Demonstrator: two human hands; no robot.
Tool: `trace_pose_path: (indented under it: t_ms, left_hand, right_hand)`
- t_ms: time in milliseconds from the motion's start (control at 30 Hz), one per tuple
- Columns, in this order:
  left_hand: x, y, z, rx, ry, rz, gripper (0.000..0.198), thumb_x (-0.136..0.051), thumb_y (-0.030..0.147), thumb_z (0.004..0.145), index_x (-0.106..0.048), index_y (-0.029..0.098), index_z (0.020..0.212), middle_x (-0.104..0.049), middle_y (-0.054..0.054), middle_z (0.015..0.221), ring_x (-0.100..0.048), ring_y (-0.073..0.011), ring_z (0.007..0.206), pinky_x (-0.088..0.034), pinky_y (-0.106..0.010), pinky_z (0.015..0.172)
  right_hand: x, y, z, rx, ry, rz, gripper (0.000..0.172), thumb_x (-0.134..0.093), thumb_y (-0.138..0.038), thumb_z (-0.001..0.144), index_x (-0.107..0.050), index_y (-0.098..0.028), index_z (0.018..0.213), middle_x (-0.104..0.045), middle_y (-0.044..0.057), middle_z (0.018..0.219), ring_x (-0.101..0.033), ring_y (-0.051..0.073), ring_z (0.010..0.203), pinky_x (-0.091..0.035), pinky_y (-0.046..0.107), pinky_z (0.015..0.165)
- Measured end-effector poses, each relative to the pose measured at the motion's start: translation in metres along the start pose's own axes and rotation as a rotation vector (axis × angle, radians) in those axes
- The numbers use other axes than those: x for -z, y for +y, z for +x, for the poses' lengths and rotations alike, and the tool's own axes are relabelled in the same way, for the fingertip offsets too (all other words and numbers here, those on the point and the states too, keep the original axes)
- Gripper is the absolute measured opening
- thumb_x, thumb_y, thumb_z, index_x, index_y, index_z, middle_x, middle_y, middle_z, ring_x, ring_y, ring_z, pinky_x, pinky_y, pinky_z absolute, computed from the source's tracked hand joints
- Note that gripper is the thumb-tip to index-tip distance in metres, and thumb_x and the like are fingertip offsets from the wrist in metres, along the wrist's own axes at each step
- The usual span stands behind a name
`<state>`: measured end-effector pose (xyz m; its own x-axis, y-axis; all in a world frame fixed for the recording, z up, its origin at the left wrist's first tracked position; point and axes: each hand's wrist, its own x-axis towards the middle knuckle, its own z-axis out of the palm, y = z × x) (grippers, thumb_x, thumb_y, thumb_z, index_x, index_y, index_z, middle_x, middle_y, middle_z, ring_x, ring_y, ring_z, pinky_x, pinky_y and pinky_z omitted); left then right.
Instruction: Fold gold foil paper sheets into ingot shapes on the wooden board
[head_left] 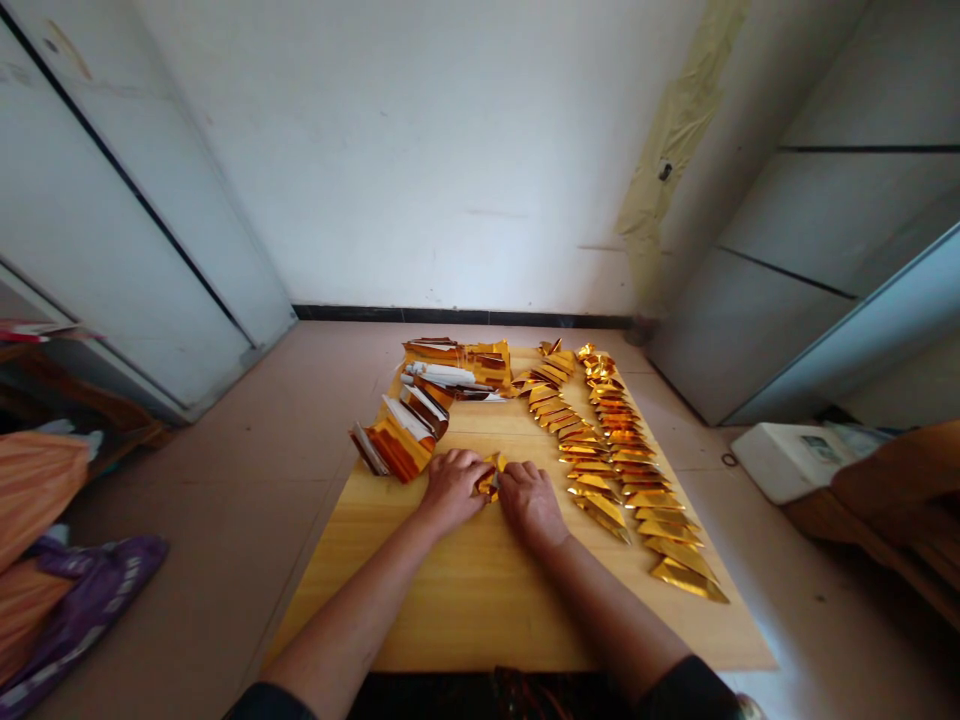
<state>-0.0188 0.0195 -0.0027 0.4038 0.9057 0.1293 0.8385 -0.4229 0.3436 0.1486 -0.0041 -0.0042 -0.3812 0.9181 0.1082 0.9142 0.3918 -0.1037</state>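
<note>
Between my two hands, low over the wooden table (pixel 450 620), is a small piece of gold foil paper (pixel 490 480), partly folded. My left hand (pixel 453 488) grips its left side with fingers curled. On the other side my right hand (pixel 531 502) pinches the paper's right edge. My fingers cover much of the piece, so its exact shape is hidden. Just right of my right hand runs a row of folded gold paper pieces (pixel 577 440), overlapping one another. Behind and left of my left hand lie curled stacks of gold and white paper sheets (pixel 405 435).
A second row of folded gold pieces (pixel 637 470) lines the table's right edge. More bundled paper (pixel 484 362) lies at the far edge, before a white wall (pixel 450 180). Cabinets (pixel 810 250) stand at both sides. A purple bag (pixel 112 590) and a white box (pixel 784 460) are beyond the table.
</note>
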Motion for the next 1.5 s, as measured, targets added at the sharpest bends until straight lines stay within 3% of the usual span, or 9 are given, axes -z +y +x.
trace_pose_path:
  t_ms: [167, 267, 533, 767, 1000, 1133, 1267, 1367, 1500]
  left_hand:
    - [0.007, -0.005, 0.007, -0.114, -0.068, 0.052, 0.030, -0.066, 0.031, 0.074, -0.065, 0.026, 0.104, -0.053, -0.005, 0.128, -0.046, -0.0262, 0.116, -0.037, -0.042, 0.096]
    - [0.010, -0.005, 0.008, -0.193, -0.112, 0.034, 0.037, -0.065, 0.026, 0.075, -0.061, 0.025, 0.112, -0.046, -0.006, 0.138, -0.045, -0.0252, 0.121, -0.037, -0.039, 0.099]
    - [0.007, 0.002, 0.003, -0.186, -0.088, 0.049, 0.028, -0.060, 0.025, 0.080, -0.059, 0.021, 0.107, -0.058, -0.007, 0.117, -0.050, -0.0233, 0.109, -0.041, -0.037, 0.092]
    - [0.009, 0.013, -0.003, -0.142, -0.090, 0.124, 0.012, -0.057, 0.022, 0.079, -0.059, 0.018, 0.090, -0.058, -0.008, 0.097, -0.051, -0.0233, 0.095, -0.044, -0.036, 0.082]
    - [0.015, 0.024, -0.015, -0.103, -0.090, 0.112, 0.014, -0.053, 0.017, 0.079, -0.059, 0.017, 0.092, -0.057, -0.010, 0.098, -0.051, -0.0240, 0.096, -0.044, -0.037, 0.084]
    - [0.014, 0.018, -0.020, -0.118, -0.094, 0.132, 0.022, -0.052, 0.009, 0.073, -0.059, 0.018, 0.091, -0.057, -0.009, 0.100, -0.052, -0.0229, 0.095, -0.045, -0.036, 0.084]
    - [0.013, 0.009, -0.020, -0.209, -0.046, 0.090, 0.031, -0.051, 0.007, 0.072, -0.060, 0.019, 0.099, -0.056, -0.009, 0.116, -0.050, -0.0229, 0.109, -0.042, -0.037, 0.094]
    - [0.016, 0.003, -0.018, -0.280, -0.051, 0.037, 0.035, -0.054, 0.009, 0.071, -0.059, 0.020, 0.104, -0.056, -0.007, 0.121, -0.048, -0.0225, 0.115, -0.038, -0.038, 0.102]
    - [0.022, -0.003, -0.014, -0.312, -0.115, 0.032, 0.028, -0.059, 0.014, 0.073, -0.062, 0.022, 0.099, -0.060, -0.006, 0.116, -0.053, -0.0230, 0.110, -0.040, -0.039, 0.098]
  right_hand:
    - [0.013, 0.001, 0.008, -0.046, -0.084, -0.012, 0.019, -0.047, -0.026, 0.093, -0.065, -0.021, 0.094, -0.060, 0.008, 0.101, -0.052, 0.020, 0.095, -0.039, 0.028, 0.074]
    - [0.021, -0.001, 0.013, -0.097, -0.134, 0.039, 0.020, -0.047, -0.023, 0.092, -0.066, -0.020, 0.091, -0.060, 0.007, 0.097, -0.056, 0.018, 0.091, -0.041, 0.025, 0.072]
    - [0.020, -0.013, 0.017, -0.247, -0.166, 0.112, 0.017, -0.048, -0.018, 0.089, -0.060, -0.021, 0.100, -0.064, 0.004, 0.095, -0.063, 0.014, 0.079, -0.040, 0.022, 0.062]
    - [0.016, -0.014, 0.002, -0.083, -0.094, 0.073, 0.018, -0.046, -0.019, 0.089, -0.064, -0.021, 0.090, -0.065, 0.004, 0.089, -0.058, 0.016, 0.086, -0.038, 0.023, 0.066]
    - [0.024, -0.020, -0.022, -0.011, -0.064, 0.006, 0.018, -0.049, -0.029, 0.090, -0.065, -0.021, 0.090, -0.065, 0.006, 0.092, -0.054, 0.021, 0.091, -0.035, 0.036, 0.080]
    - [0.021, -0.018, -0.026, 0.012, -0.070, -0.023, 0.016, -0.052, -0.030, 0.089, -0.065, -0.021, 0.091, -0.066, 0.006, 0.093, -0.053, 0.022, 0.093, -0.030, 0.043, 0.089]
    - [0.018, -0.005, -0.021, 0.100, -0.073, -0.056, 0.017, -0.049, -0.025, 0.091, -0.066, -0.021, 0.088, -0.068, 0.005, 0.090, -0.053, 0.022, 0.094, -0.028, 0.044, 0.091]
    - [0.026, 0.001, -0.014, 0.182, -0.117, -0.098, 0.019, -0.049, -0.023, 0.092, -0.067, -0.021, 0.086, -0.069, 0.006, 0.087, -0.054, 0.022, 0.093, -0.030, 0.044, 0.089]
    - [0.039, -0.001, -0.005, 0.246, -0.199, -0.179, 0.016, -0.053, -0.018, 0.088, -0.069, -0.019, 0.087, -0.070, 0.008, 0.087, -0.057, 0.023, 0.089, -0.032, 0.045, 0.087]
